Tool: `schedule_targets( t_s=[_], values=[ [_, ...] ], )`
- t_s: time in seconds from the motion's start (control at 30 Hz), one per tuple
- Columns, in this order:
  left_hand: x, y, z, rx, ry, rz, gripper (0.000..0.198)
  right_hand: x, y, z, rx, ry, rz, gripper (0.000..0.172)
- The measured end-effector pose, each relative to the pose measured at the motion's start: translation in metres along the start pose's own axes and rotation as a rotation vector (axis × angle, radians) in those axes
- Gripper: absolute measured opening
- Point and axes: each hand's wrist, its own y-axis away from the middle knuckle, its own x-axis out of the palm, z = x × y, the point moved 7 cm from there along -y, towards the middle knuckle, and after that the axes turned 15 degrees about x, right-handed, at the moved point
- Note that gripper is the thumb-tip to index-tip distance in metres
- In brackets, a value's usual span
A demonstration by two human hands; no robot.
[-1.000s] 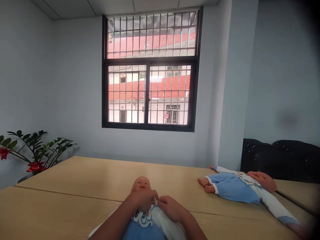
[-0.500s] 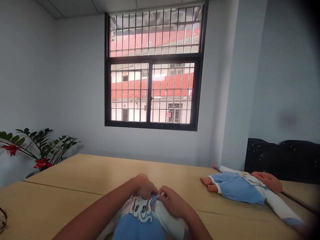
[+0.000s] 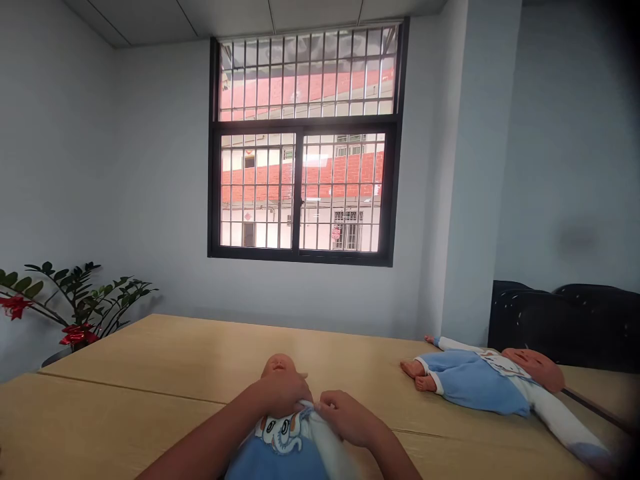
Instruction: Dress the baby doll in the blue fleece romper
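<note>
A doll (image 3: 279, 363) in a blue-and-white suit (image 3: 285, 460) lies face up on the worktop (image 3: 150, 417) before me, head away from me. My left hand (image 3: 283, 395) crosses its neck, the grip seemingly clamped on the collar (image 3: 307, 405), its fingertips partly hidden; my right hand (image 3: 345, 417), just beside, appears to pinch the same edge at the shoulder. I judge the step to be collar handling; the next move calls for fine fingertip control, cloth kept taut between both grips.

Looking bare all the way tbh, from left hand (image 3: 285, 395) and right hand (image 3: 349, 419) past slim wrists (image 3: 254, 402) to thicker forearms (image 3: 207, 437).
</note>
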Motion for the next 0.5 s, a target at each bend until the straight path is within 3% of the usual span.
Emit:
schedule_targets(
  t_s=[0.13,0.27,0.4,0.5],
  values=[
    [-0.006,0.013,0.006,0.032,-0.027,-0.113,0.019,0.000,0.007,0.003,0.029,-0.036,0.063,0.032],
    [-0.009,0.021,0.014,-0.038,-0.016,-0.126,0.028,-0.006,0.014,0.012,0.007,0.049,-0.047,0.021],
    [-0.012,0.014,0.007,-0.007,0.082,-0.040,0.054,-0.006,0.016,0.021,-0.067,0.048,-0.108,0.018],
    [-0.016,0.002,-0.003,0.058,0.030,0.057,0.047,-0.005,0.015,0.024,-0.120,0.009,-0.101,0.019]
  ],
)
